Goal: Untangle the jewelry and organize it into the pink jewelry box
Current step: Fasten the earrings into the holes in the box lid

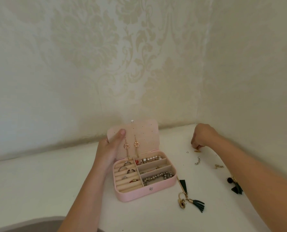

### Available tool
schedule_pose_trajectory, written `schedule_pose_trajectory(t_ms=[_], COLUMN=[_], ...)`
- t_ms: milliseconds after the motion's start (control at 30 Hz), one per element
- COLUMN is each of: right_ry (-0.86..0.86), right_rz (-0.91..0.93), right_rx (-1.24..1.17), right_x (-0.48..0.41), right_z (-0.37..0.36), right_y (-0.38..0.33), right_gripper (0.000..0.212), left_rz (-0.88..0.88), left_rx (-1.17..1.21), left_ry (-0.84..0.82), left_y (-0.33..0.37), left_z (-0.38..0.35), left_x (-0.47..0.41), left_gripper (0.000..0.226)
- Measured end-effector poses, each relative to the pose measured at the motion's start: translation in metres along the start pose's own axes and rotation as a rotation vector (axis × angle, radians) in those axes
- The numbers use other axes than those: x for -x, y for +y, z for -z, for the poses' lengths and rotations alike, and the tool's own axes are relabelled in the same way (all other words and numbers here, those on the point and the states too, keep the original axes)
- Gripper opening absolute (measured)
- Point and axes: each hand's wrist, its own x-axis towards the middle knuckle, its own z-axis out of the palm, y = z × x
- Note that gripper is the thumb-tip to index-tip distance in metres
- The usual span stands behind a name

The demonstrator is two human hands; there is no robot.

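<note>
The pink jewelry box [131,195] stands open on the white table. My left hand [110,147] grips the left edge of its upright lid [149,136], thumb on the inner face. Two gold drop earrings [131,148] hang from the lid. Rings [126,171] sit in the left slots; a pearl bracelet [150,159] and a grey bead bracelet [157,176] lie in the right compartments. To the right, my right hand [202,137] pinches a small gold piece [197,150] on the table.
Loose on the table right of the box: a silver chain bit [197,160], a gold bit [219,166], dark green tassel earrings [192,200] near the box's front corner and another tassel pair [235,185] under my right forearm. Patterned walls meet in a corner behind.
</note>
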Motion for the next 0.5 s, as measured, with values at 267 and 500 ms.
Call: schedule_pose_trajectory(t_ms=[267, 500], right_ry=[0.260, 0.231], right_rz=[0.219, 0.488], right_rx=[-0.374, -0.789], right_x=[0.024, 0.062], right_z=[0.040, 0.071], right_y=[-0.008, -0.043], right_gripper=[0.005, 0.005], left_rz=[0.071, 0.046], left_rx=[0.102, 0.101], left_ry=[0.125, 0.147], left_y=[0.007, 0.008], left_z=[-0.004, -0.005], left_x=[0.002, 0.002], left_gripper=[0.030, 0.030])
